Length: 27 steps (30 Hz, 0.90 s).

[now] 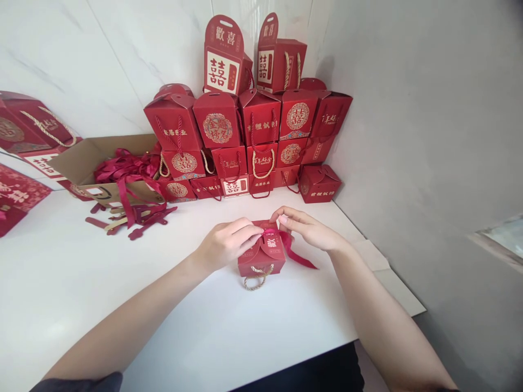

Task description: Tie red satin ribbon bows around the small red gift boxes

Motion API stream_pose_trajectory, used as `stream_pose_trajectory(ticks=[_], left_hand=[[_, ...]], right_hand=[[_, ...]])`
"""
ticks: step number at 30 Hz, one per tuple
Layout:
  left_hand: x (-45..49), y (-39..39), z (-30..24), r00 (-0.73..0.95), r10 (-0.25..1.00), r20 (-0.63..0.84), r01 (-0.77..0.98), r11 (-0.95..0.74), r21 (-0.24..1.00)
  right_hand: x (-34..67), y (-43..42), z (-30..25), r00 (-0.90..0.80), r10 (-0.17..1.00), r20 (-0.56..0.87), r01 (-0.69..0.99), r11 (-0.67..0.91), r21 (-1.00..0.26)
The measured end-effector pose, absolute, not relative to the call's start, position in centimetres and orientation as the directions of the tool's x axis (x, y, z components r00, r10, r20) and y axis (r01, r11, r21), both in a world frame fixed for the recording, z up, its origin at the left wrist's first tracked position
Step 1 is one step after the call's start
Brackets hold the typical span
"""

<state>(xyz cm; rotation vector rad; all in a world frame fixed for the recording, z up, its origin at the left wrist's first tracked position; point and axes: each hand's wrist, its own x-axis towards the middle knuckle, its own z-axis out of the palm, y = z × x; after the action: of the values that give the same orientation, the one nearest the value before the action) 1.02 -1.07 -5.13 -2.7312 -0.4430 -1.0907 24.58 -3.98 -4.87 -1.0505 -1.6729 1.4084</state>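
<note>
Closest to us, a white counter (171,332) runs out ahead, and at centre frame a small red gift box (261,258) lies flat on it, its rope handle (255,281) looped toward us. The box's long axis seems to point straight away from us toward the stack, and both hands sit at its far end. The left hand (227,245), reaching in from the lower left, is a touch nearer us, its fingers curled over the top edge. The right hand (307,228) reaches across from the right, fingertips bunched to meet it. They look to be pinching a red satin ribbon (296,250) at the box's top, though the exact grip is hidden, and its tail trails off to the right. Further out on the left, a cardboard carton (102,163) overflows with ribbon, and loose red strips (139,220) lie on the counter. Beyond, at upper centre, red gift boxes (253,141) stand stacked against the corner of the wall (368,81).
</note>
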Motion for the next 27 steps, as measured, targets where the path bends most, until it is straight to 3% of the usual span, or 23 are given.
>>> stream_pose_trajectory(ticks=[8,11,15,17,19,22,24,27], left_hand=[[0.9,-1.2,-4.9,0.694,0.069,0.717,0.309,-0.928,-0.210],[0.8,-1.2,-5.1,0.695,0.090,0.714,0.328,-0.922,-0.203],[0.8,-1.1,-5.2,0.697,0.163,0.698,0.343,-0.931,-0.125],[0.9,-1.1,-5.0,0.695,0.274,0.664,0.342,-0.939,0.029],[0.8,-0.9,-4.6,0.680,0.453,0.576,0.336,-0.891,0.305],[0.5,-0.2,-4.1,0.668,0.651,0.360,0.267,-0.662,0.701],[0.0,0.6,-4.0,0.690,0.677,0.258,0.197,-0.518,0.832],[-0.7,1.8,-4.1,0.738,0.651,0.176,0.128,-0.391,0.911]], right_hand=[[24.8,-4.1,-4.9,-0.568,0.804,-0.175,0.083,-0.156,-0.984],[25.5,-4.2,-4.6,-0.633,0.731,-0.255,0.161,-0.197,-0.967],[25.4,-3.9,-5.1,-0.609,0.761,-0.226,0.133,-0.183,-0.974],[25.3,-3.6,-5.5,-0.616,0.766,-0.184,0.094,-0.160,-0.983],[25.3,-3.3,-5.7,-0.633,0.755,-0.168,0.092,-0.142,-0.986],[25.8,-3.2,-5.6,-0.645,0.748,-0.154,0.124,-0.096,-0.988],[26.2,-3.3,-5.3,-0.647,0.748,-0.145,0.146,-0.065,-0.987],[26.8,-3.4,-5.1,-0.641,0.753,-0.150,0.183,-0.039,-0.982]])
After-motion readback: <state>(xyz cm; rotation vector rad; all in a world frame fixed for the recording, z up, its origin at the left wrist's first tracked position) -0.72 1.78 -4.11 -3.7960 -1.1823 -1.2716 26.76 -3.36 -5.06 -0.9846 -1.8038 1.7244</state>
